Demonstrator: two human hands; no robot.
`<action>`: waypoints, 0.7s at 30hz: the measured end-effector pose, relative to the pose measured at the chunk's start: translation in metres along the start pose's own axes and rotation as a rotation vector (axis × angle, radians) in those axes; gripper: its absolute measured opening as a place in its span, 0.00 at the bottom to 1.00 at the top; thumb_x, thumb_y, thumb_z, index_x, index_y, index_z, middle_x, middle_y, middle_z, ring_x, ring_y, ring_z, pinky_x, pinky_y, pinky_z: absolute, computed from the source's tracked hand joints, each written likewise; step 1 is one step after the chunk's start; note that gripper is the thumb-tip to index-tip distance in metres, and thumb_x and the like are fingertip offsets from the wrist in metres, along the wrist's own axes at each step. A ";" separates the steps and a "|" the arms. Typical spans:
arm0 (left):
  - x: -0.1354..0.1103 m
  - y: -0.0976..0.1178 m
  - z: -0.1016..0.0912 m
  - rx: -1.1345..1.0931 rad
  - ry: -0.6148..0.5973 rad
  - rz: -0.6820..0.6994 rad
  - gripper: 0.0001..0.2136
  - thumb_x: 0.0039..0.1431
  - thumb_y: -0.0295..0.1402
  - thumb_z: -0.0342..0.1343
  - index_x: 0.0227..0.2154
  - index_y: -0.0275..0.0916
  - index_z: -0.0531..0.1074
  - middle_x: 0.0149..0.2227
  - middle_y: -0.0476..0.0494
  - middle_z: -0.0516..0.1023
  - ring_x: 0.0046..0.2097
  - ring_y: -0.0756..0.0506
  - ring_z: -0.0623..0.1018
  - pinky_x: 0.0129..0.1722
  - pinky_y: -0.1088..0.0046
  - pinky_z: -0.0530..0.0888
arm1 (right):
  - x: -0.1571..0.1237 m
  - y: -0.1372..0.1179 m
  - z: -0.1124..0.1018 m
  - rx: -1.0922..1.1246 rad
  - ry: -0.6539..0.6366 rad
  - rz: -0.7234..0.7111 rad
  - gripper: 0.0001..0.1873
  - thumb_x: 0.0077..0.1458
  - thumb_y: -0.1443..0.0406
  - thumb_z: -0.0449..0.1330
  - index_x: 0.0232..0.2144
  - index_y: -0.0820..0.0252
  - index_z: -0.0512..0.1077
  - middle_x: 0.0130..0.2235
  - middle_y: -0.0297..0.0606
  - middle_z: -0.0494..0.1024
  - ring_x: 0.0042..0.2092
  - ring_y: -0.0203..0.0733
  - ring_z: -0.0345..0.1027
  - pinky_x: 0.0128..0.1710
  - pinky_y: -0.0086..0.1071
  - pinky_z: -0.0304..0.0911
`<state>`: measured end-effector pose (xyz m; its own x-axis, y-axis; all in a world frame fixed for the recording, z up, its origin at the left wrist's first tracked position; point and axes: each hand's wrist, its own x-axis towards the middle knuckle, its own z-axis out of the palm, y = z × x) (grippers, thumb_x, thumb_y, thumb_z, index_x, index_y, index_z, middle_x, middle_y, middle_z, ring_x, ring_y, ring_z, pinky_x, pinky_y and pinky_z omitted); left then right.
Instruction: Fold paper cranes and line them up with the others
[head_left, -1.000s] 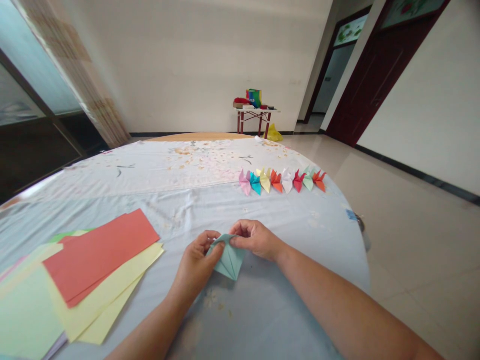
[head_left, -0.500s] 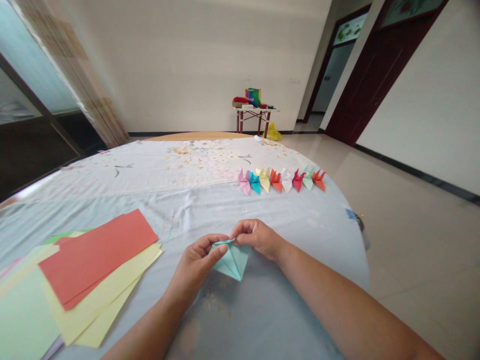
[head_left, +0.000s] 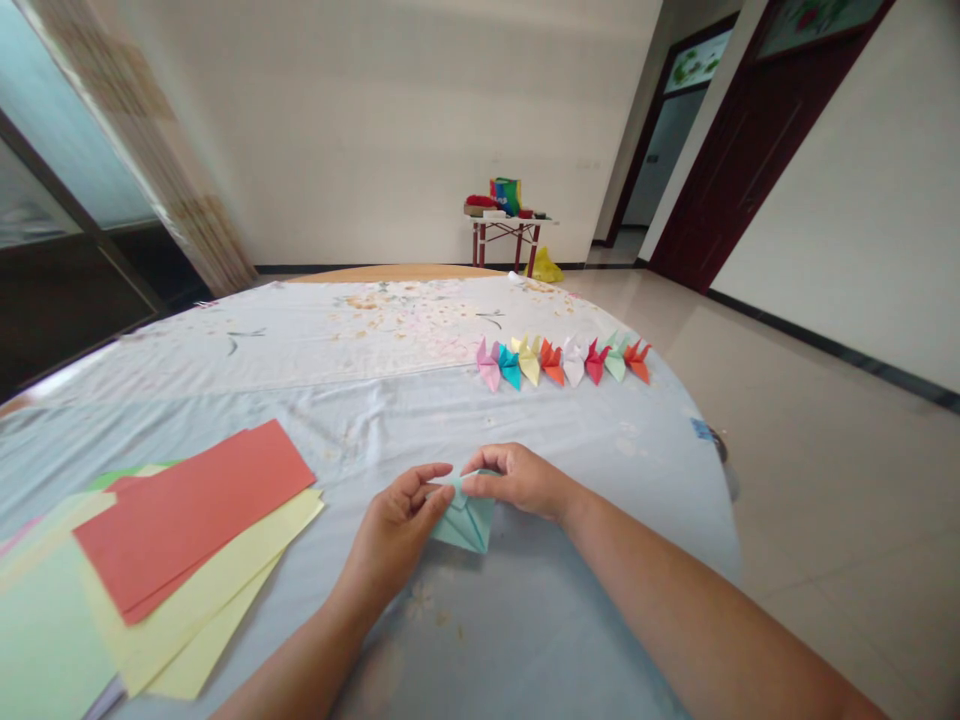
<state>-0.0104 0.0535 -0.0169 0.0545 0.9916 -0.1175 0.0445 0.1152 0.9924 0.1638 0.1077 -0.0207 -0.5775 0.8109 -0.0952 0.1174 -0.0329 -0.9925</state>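
A pale turquoise piece of folded paper is held between my two hands, just above the blue tablecloth. My left hand pinches its left side, with the thumb on the near face and the index finger stretched along the top. On the upper right, my right hand grips the paper between thumb and fingers. A small flap is folded down at the top, partly under my thumbs. Creases run down toward the lower point. The far side of the paper is hidden.
Red paper sheets lie over yellow sheets and pale green sheets at the left. A row of several coloured folded paper cranes stands toward the right table edge. A small side table stands by the far wall.
The top edge of the turquoise paper has been folded down into a small flap. My left index finger has lifted slightly, and my right thumb has come onto the near face.
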 end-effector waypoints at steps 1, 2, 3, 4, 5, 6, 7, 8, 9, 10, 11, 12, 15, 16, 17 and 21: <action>0.000 0.000 0.000 0.016 0.000 -0.002 0.20 0.46 0.42 0.58 0.40 0.35 0.70 0.22 0.52 0.74 0.23 0.52 0.70 0.24 0.78 0.65 | 0.001 0.001 0.000 -0.021 0.001 -0.016 0.15 0.44 0.58 0.62 0.32 0.64 0.71 0.26 0.31 0.70 0.28 0.31 0.59 0.30 0.26 0.55; 0.000 0.001 -0.001 0.035 -0.003 -0.008 0.19 0.46 0.42 0.58 0.39 0.35 0.71 0.22 0.51 0.75 0.24 0.51 0.71 0.24 0.77 0.66 | 0.001 0.002 0.000 -0.031 0.006 -0.037 0.14 0.45 0.59 0.62 0.31 0.64 0.71 0.26 0.31 0.70 0.28 0.31 0.60 0.30 0.26 0.55; 0.000 0.001 -0.001 0.055 -0.007 -0.016 0.19 0.46 0.43 0.58 0.38 0.35 0.72 0.23 0.50 0.75 0.25 0.50 0.71 0.25 0.76 0.66 | 0.001 0.003 0.000 -0.035 0.014 -0.058 0.13 0.45 0.59 0.62 0.30 0.64 0.71 0.26 0.31 0.70 0.29 0.31 0.60 0.31 0.26 0.55; 0.000 0.001 -0.001 0.073 -0.012 -0.024 0.18 0.46 0.43 0.58 0.36 0.35 0.73 0.24 0.49 0.76 0.25 0.50 0.72 0.25 0.76 0.67 | 0.002 0.003 0.000 -0.035 0.023 -0.074 0.13 0.44 0.59 0.63 0.28 0.64 0.71 0.26 0.31 0.70 0.29 0.31 0.60 0.31 0.26 0.55; 0.001 0.001 -0.001 0.091 -0.015 -0.030 0.17 0.46 0.43 0.58 0.34 0.35 0.74 0.24 0.49 0.76 0.25 0.50 0.72 0.25 0.76 0.67 | 0.002 0.003 0.000 -0.032 0.030 -0.082 0.13 0.44 0.59 0.63 0.27 0.64 0.71 0.26 0.31 0.70 0.29 0.31 0.60 0.31 0.26 0.55; 0.001 0.001 -0.002 0.107 -0.016 -0.032 0.16 0.46 0.43 0.58 0.33 0.35 0.75 0.23 0.49 0.76 0.25 0.50 0.71 0.25 0.76 0.66 | 0.002 0.003 0.000 -0.022 0.033 -0.083 0.13 0.43 0.59 0.63 0.26 0.64 0.71 0.25 0.31 0.70 0.28 0.31 0.60 0.31 0.26 0.55; 0.001 0.000 -0.002 0.123 -0.014 -0.030 0.16 0.46 0.43 0.58 0.32 0.35 0.75 0.23 0.49 0.76 0.24 0.51 0.71 0.25 0.77 0.66 | 0.002 0.003 0.000 -0.005 0.030 -0.079 0.13 0.42 0.59 0.64 0.26 0.64 0.71 0.25 0.30 0.70 0.28 0.31 0.60 0.30 0.26 0.55; 0.002 0.000 -0.002 0.138 -0.008 -0.023 0.15 0.46 0.43 0.58 0.31 0.35 0.75 0.22 0.50 0.75 0.24 0.51 0.70 0.24 0.77 0.65 | 0.002 0.002 0.000 0.017 0.023 -0.073 0.13 0.42 0.59 0.64 0.25 0.64 0.71 0.24 0.30 0.70 0.27 0.31 0.60 0.30 0.26 0.55; 0.002 -0.001 -0.003 0.150 0.001 -0.012 0.15 0.46 0.42 0.58 0.30 0.35 0.75 0.21 0.50 0.74 0.23 0.52 0.70 0.24 0.77 0.65 | 0.001 0.002 0.000 0.039 0.014 -0.067 0.13 0.42 0.59 0.64 0.25 0.64 0.71 0.24 0.30 0.70 0.27 0.31 0.60 0.29 0.26 0.55; 0.002 -0.001 -0.003 0.160 0.008 0.001 0.14 0.46 0.42 0.58 0.30 0.35 0.75 0.20 0.50 0.74 0.23 0.52 0.69 0.23 0.78 0.64 | 0.001 0.001 0.000 0.057 0.004 -0.063 0.13 0.42 0.59 0.64 0.25 0.65 0.71 0.24 0.31 0.71 0.26 0.30 0.60 0.29 0.26 0.55; 0.001 -0.001 -0.003 0.167 0.013 0.011 0.14 0.46 0.42 0.58 0.29 0.35 0.75 0.20 0.51 0.73 0.23 0.52 0.69 0.23 0.78 0.64 | 0.001 0.001 0.001 0.059 -0.006 -0.064 0.13 0.42 0.59 0.64 0.25 0.65 0.71 0.24 0.31 0.71 0.26 0.30 0.60 0.29 0.26 0.55; 0.001 -0.001 -0.003 0.170 0.016 0.018 0.14 0.47 0.42 0.58 0.29 0.35 0.75 0.20 0.51 0.73 0.23 0.52 0.69 0.23 0.78 0.64 | 0.001 0.001 0.002 0.042 -0.007 -0.073 0.12 0.43 0.59 0.63 0.25 0.65 0.71 0.24 0.31 0.71 0.26 0.31 0.61 0.29 0.26 0.56; 0.000 0.000 -0.002 0.179 0.009 0.007 0.15 0.47 0.43 0.57 0.29 0.34 0.74 0.20 0.51 0.73 0.22 0.52 0.69 0.21 0.79 0.63 | 0.000 -0.001 0.005 -0.102 0.030 -0.130 0.12 0.44 0.59 0.62 0.26 0.64 0.72 0.25 0.31 0.71 0.28 0.31 0.61 0.30 0.25 0.56; 0.000 0.000 -0.002 0.188 0.008 0.001 0.15 0.47 0.43 0.56 0.29 0.34 0.74 0.20 0.51 0.73 0.22 0.52 0.68 0.21 0.79 0.62 | 0.000 -0.001 0.006 -0.149 0.046 -0.148 0.12 0.45 0.60 0.62 0.26 0.64 0.72 0.25 0.31 0.71 0.28 0.31 0.60 0.30 0.25 0.56; 0.000 0.000 -0.003 0.199 0.010 -0.005 0.15 0.47 0.43 0.56 0.29 0.34 0.74 0.20 0.51 0.73 0.22 0.52 0.68 0.21 0.79 0.62 | 0.000 -0.001 0.007 -0.179 0.058 -0.160 0.12 0.45 0.59 0.62 0.26 0.65 0.72 0.24 0.30 0.70 0.27 0.30 0.60 0.29 0.25 0.55; 0.000 0.000 -0.004 0.204 0.050 -0.034 0.15 0.45 0.44 0.58 0.27 0.35 0.74 0.20 0.51 0.74 0.23 0.52 0.70 0.23 0.79 0.63 | 0.001 0.001 0.008 -0.137 0.062 -0.136 0.14 0.44 0.58 0.63 0.24 0.67 0.72 0.22 0.30 0.69 0.24 0.29 0.57 0.24 0.24 0.52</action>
<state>-0.0142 0.0542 -0.0169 0.0003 0.9897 -0.1432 0.2472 0.1387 0.9590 0.1567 0.1042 -0.0220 -0.5454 0.8367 0.0485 0.1526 0.1561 -0.9759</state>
